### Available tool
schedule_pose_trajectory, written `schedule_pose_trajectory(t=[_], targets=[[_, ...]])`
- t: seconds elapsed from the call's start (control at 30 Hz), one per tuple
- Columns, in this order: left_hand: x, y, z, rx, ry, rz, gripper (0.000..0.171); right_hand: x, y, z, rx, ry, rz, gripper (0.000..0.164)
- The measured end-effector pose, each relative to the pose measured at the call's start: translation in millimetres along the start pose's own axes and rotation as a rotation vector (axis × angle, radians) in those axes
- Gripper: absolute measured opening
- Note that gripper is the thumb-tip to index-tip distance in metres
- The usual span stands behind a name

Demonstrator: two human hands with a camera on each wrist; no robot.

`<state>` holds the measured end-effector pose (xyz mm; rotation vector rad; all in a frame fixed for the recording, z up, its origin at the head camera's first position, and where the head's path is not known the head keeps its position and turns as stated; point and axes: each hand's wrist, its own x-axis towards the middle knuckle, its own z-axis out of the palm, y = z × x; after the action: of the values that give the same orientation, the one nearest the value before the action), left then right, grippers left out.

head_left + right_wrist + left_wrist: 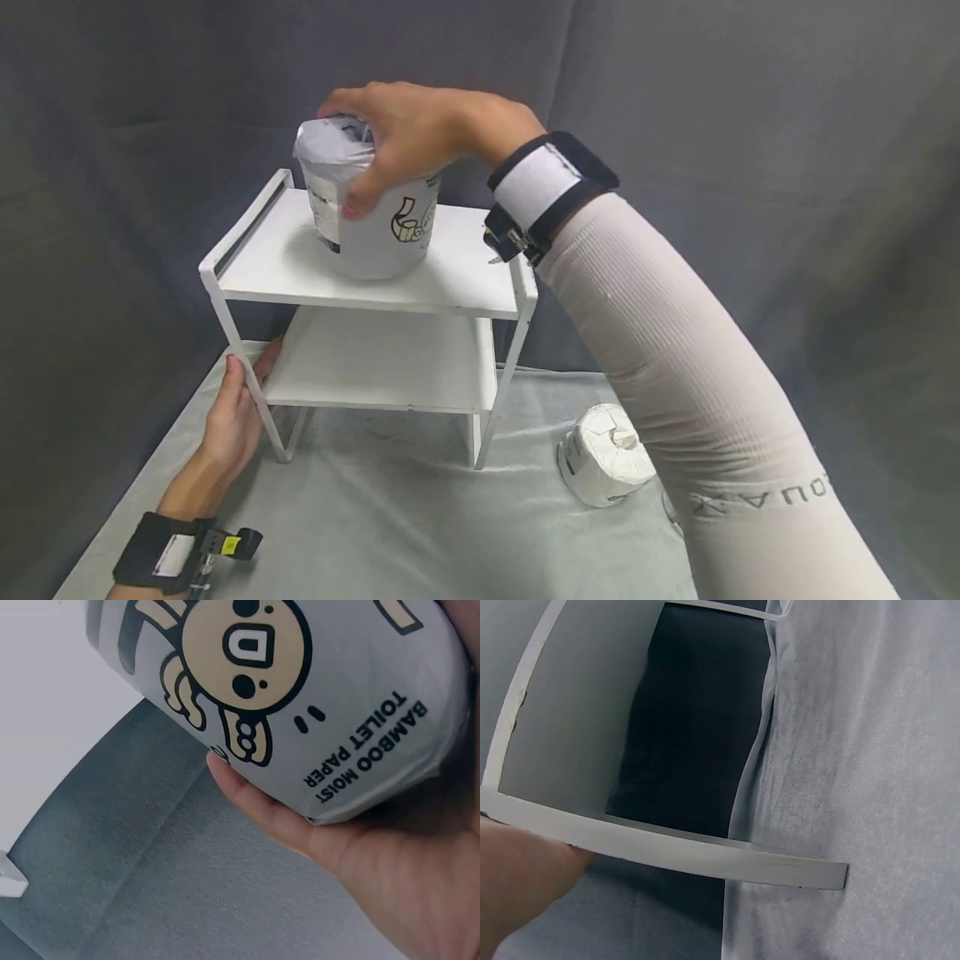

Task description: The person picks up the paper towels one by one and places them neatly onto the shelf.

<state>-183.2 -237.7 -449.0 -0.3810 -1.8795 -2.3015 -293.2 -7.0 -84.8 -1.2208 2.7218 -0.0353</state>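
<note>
My right hand (423,133) grips a wrapped toilet paper roll (371,246) from above, thumb on the near side and fingers over the far side. The roll is upright, slightly tilted, at the top board of a white two-tier shelf (468,262). Printed on its wrapper (247,660), in the right wrist view, are a cartoon figure and the words bamboo moist toilet paper. Lower down, my left hand (231,425) holds the shelf's left leg, thumb in front and fingers behind. The left wrist view shows that white leg (667,850) crossing beside part of the hand (525,877).
A second wrapped toilet paper roll (606,467) sits on the grey cloth (390,525) to the right of the shelf, close to my right sleeve (675,367). The lower shelf board (382,367) lies under the top one. Grey curtains (735,100) hang behind.
</note>
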Motion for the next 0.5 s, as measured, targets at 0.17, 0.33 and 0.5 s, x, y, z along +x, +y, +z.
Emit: schedule_pose_trajectory(t=[0.17, 0.33, 0.5], targets=[[-1.8, -0.4, -3.0, 0.006, 0.007, -0.005, 0.068, 15.4, -2.2, 9.1, 0.018, 0.014, 0.007, 0.106], [-3.2, -0.5, -4.8, 0.000, 0.013, -0.006, 0.068, 25.3, -7.7, 12.9, 0.000, 0.035, 0.020, 0.108], [-3.2, 0.5, -6.9, 0.002, 0.002, 0.002, 0.065, 32.9, -13.5, 13.8, -0.012, 0.053, 0.044, 0.108]])
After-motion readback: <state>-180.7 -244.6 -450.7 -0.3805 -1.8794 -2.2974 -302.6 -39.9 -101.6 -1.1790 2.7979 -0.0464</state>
